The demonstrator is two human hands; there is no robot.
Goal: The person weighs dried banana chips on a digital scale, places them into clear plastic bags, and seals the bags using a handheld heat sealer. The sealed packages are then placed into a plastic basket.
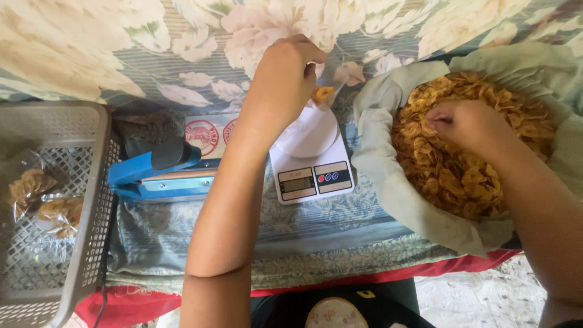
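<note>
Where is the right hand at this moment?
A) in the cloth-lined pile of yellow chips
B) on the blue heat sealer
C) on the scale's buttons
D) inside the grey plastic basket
A: the right hand rests on the yellow chips heaped in the cloth-lined bowl, while the left hand holds a clear bag over the white scale.

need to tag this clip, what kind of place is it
Likely a home snack-packing spot on the floor: a cloth-lined basket of fried chips, a kitchen scale, a blue heat sealer and filled bags.
</note>
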